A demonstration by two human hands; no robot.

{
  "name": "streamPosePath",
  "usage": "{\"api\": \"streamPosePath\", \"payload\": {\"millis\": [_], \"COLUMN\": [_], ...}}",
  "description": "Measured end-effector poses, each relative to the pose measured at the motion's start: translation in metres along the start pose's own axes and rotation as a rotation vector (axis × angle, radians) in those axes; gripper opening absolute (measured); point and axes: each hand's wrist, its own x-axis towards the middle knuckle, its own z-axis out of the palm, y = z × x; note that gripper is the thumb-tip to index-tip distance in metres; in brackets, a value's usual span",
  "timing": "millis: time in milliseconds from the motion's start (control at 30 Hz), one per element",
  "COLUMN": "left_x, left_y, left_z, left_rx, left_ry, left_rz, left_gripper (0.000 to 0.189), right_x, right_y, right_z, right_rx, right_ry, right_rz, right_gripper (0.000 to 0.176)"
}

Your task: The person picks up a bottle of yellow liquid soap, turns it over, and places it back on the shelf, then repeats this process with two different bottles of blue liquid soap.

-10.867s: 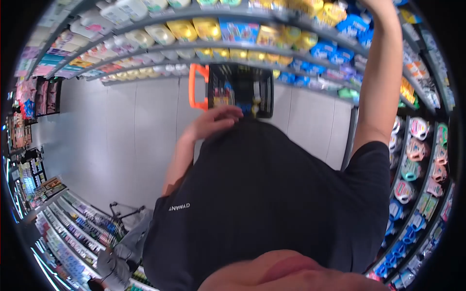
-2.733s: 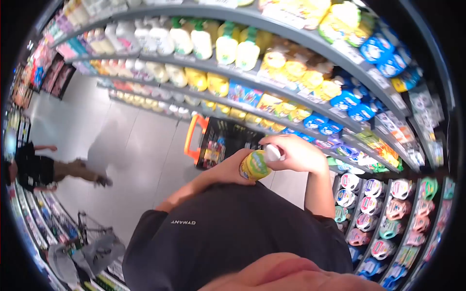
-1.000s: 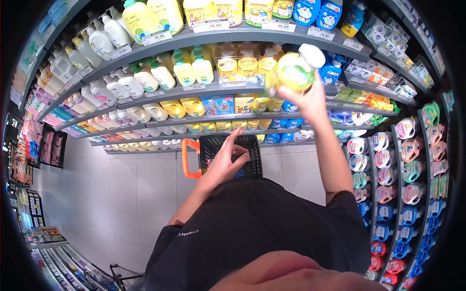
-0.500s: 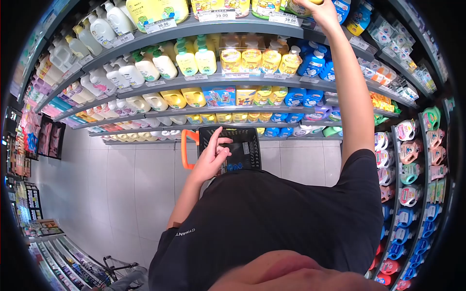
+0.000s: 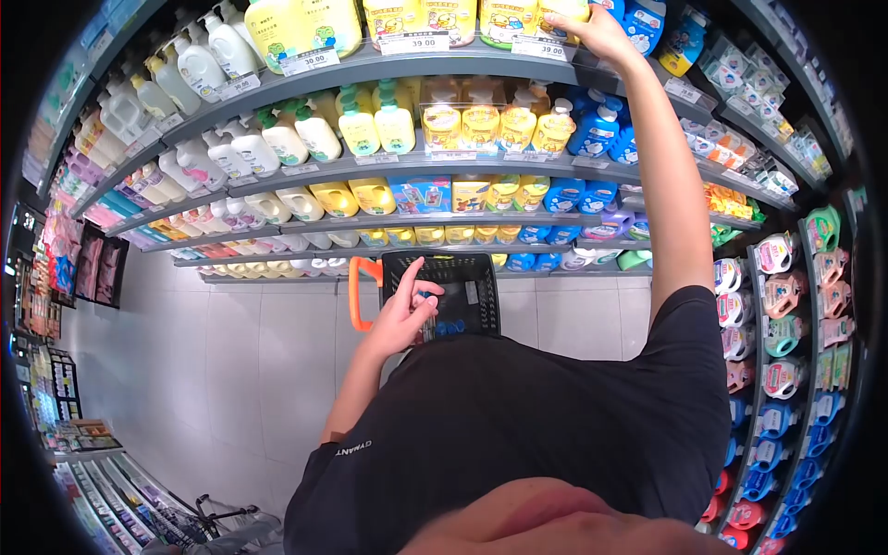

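Note:
On the top shelf at the upper right, my right hand [image 5: 599, 35] is wrapped round a yellow bottle [image 5: 568, 11], with the thumb across its front. The bottle stands beside other yellow packs [image 5: 506, 20] and left of blue bottles [image 5: 643, 26]; the frame's top edge cuts it off. Over the left part of a black basket [image 5: 474, 268] with an orange handle [image 5: 359, 305], my left hand [image 5: 407, 313] has its index finger stretched out and the others loosely bent, holding nothing. Some blue items [image 5: 450, 327] lie in the basket.
Curved shelves [image 5: 388, 166] of white, yellow and blue bottles span the front. More shelves [image 5: 760, 370] with jugs run down the right. Grey floor tiles [image 5: 231, 370] show at the left, and a rack [image 5: 129, 504] stands at the lower left.
My right hand has moved a little down and left with the yellow bottle, which now shows more of its front. The shelves and basket appear slightly lower in the view.

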Motion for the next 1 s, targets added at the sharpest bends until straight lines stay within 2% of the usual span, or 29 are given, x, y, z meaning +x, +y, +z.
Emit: {"api": "streamPosePath", "payload": {"millis": [67,167,200,233,267,300,333,367,400,433,467,533,567,600,667,700,733,833,867,900,933,1000], "left_x": [0.002,0.008,0.01,0.012,0.01,0.012,0.011,0.006,0.007,0.007,0.006,0.005,0.004,0.0,-0.005,-0.009,-0.01,-0.009,-0.004,-0.013,-0.011,-0.006], "left_y": [-0.002,-0.004,-0.013,-0.014,-0.01,-0.008,-0.02,-0.024,-0.03,-0.051,-0.071,-0.097,-0.113,-0.125,-0.138,-0.153,-0.167,-0.178,-0.189,-0.235,-0.254,-0.282], "left_z": [0.001,0.002,0.002,0.001,0.001,-0.003,-0.006,-0.005,-0.007,-0.011,-0.014,-0.017,-0.019,-0.018,-0.014,-0.013,-0.013,-0.009,-0.011,-0.003,-0.001,0.01], "left_rx": [-0.03,0.105,0.085,0.134,0.199,0.274,0.245,0.192,0.148,0.152,0.157,0.194,0.221,0.247,0.228,0.228,0.23,0.226,0.231,0.348,0.316,0.244], "left_ry": [-0.013,-0.04,-0.044,-0.045,-0.034,-0.088,-0.078,-0.046,-0.011,-0.001,0.007,0.016,0.012,0.003,0.01,0.004,-0.003,-0.082,-0.121,-0.096,-0.092,-0.082], "left_rz": [-0.005,-0.021,0.02,-0.043,-0.053,-0.047,-0.044,-0.086,-0.112,-0.139,-0.163,-0.225,-0.244,-0.267,-0.395,-0.437,-0.475,-0.655,-0.712,-0.531,-0.575,-0.668], "left_gripper": [0.073,0.073,0.072,0.07,0.067,0.065,0.061,0.058,0.056,0.054,0.052,0.048,0.046,0.045,0.044,0.044,0.044,0.042,0.042,0.042,0.042,0.042], "right_x": [0.0,-0.009,-0.004,-0.019,-0.022,-0.017,-0.036,-0.056,-0.065,-0.087,-0.12,-0.143,-0.164,-0.185,-0.208,-0.229,-0.255,-0.353,-0.388,-0.423,-0.451,-0.491], "right_y": [-0.007,-0.004,0.004,-0.017,-0.023,0.009,-0.038,-0.06,-0.055,-0.066,-0.061,-0.036,-0.03,-0.009,0.026,0.064,0.106,0.227,0.264,0.298,0.326,0.366], "right_z": [-0.008,-0.003,-0.009,0.003,-0.005,-0.003,0.008,0.025,0.03,0.047,0.066,0.077,0.105,0.126,0.174,0.201,0.233,0.325,0.351,0.374,0.392,0.428], "right_rx": [-0.12,-0.138,-0.323,-0.704,-0.721,-0.726,-0.498,-0.379,-0.21,-0.14,-0.026,0.156,0.269,0.399,0.146,0.113,0.093,0.135,0.088,0.039,-0.014,-0.113], "right_ry": [0.007,0.007,0.03,0.341,0.231,0.609,0.387,0.413,0.285,0.253,0.332,-0.368,-0.671,-0.878,-1.29,-1.348,-1.333,-0.935,-0.924,-0.914,-0.906,-0.929], "right_rz": [-0.036,-0.058,-0.094,0.008,-0.047,-0.196,-0.272,-0.282,-0.381,-0.315,-0.065,-0.173,-0.101,0.07,0.403,0.532,0.613,0.75,0.823,0.897,0.973,1.0], "right_gripper": [0.032,0.038,0.046,0.059,0.069,0.058,0.066,0.056,0.054,0.053,0.048,0.029,0.043,0.041,0.043,0.047,0.042,0.043,0.045,0.048,0.05,0.054]}}
